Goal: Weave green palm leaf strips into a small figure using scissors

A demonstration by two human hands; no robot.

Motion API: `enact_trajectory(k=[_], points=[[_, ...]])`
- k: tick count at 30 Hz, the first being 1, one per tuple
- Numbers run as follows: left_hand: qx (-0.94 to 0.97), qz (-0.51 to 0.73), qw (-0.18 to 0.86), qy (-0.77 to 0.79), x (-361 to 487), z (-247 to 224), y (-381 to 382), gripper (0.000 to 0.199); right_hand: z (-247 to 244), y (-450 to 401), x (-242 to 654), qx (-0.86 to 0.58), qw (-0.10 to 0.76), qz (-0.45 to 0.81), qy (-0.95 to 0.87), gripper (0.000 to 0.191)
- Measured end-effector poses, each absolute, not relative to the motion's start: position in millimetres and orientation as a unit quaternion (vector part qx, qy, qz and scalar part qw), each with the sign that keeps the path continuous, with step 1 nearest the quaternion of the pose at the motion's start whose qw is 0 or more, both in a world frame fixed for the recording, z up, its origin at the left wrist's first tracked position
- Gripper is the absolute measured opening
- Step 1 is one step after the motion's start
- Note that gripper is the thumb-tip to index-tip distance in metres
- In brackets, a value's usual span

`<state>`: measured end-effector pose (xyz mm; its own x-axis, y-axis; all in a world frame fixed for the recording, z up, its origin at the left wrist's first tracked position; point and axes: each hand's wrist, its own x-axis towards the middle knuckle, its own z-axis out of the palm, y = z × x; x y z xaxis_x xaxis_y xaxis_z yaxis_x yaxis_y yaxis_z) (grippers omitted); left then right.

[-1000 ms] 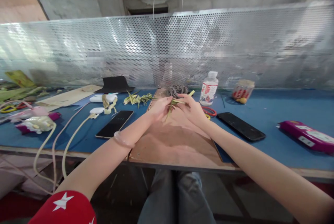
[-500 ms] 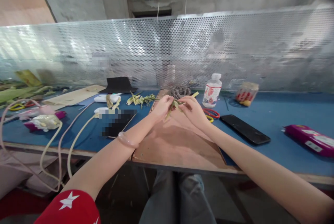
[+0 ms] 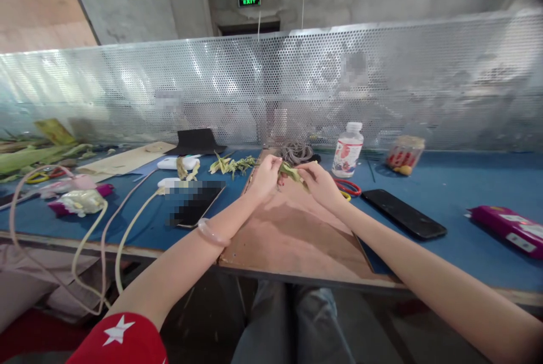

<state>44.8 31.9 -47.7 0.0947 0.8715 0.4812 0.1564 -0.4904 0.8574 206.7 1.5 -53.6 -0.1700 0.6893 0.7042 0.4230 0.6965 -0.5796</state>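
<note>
Over the wooden board (image 3: 292,228), both hands meet at a pale-green husk strip (image 3: 289,170). My left hand (image 3: 266,174) pinches one end of it between thumb and fingers. The other end is in the closed fingers of my right hand (image 3: 319,182). The strip looks folded or twisted between them, and the fingertips partly hide it. To the left of my left hand lies a small bunch of plaited green and pale husk (image 3: 232,165). Behind the hands sits a coil of grey cord (image 3: 296,152).
On the right are a white-capped bottle (image 3: 348,150), red-handled scissors (image 3: 348,187), a black phone (image 3: 404,213), a jar (image 3: 406,155) and a purple packet (image 3: 509,228). Leftward lie a dark phone (image 3: 200,204), cables (image 3: 133,217) and loose husks (image 3: 34,157). A perforated metal screen (image 3: 212,87) stands behind.
The husk strip now shows broader between my fingers, and its tip no longer sticks up beyond my right hand. The whole view has shifted slightly; the table things have not moved.
</note>
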Motion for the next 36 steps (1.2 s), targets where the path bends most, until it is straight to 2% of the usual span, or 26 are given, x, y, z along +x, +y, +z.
enact_trajectory(k=[5, 9, 13, 17, 21, 27, 33, 36], points=[[0.645, 0.558, 0.251, 0.457, 44.0, -45.0, 25.6, 0.015, -55.8, 0.2, 202.1, -0.379, 0.519, 0.247, -0.726, 0.024], [0.649, 0.557, 0.188, 0.483, 42.8, -43.2, 23.7, 0.018, -57.6, 0.3, 201.2, -0.360, 0.548, 0.305, -0.691, 0.025], [0.628, 0.589, 0.070, 0.504, 32.9, -37.4, 29.3, 0.015, -57.7, 0.0, 202.7, -0.339, 0.554, 0.304, -0.697, 0.024], [0.636, 0.576, 0.037, 0.512, 20.1, -31.6, 35.4, 0.014, -52.7, -7.8, 202.2, -0.377, 0.536, 0.221, -0.722, 0.024], [0.651, 0.561, 0.034, 0.510, 16.1, -30.7, 37.6, 0.014, -48.7, -14.5, 202.3, -0.382, 0.518, 0.102, -0.759, 0.020], [0.623, 0.582, 0.034, 0.521, 12.8, -29.1, 38.5, 0.016, -47.1, -13.0, 208.4, -0.391, 0.514, 0.073, -0.760, 0.023], [0.567, 0.591, 0.189, 0.542, 9.7, -30.0, 43.2, 0.016, -43.4, -19.6, 206.1, -0.381, 0.521, 0.077, -0.760, 0.025], [0.556, 0.591, 0.223, 0.540, 8.6, -30.1, 45.3, 0.016, -42.8, -21.1, 206.3, -0.390, 0.525, 0.074, -0.753, 0.026]])
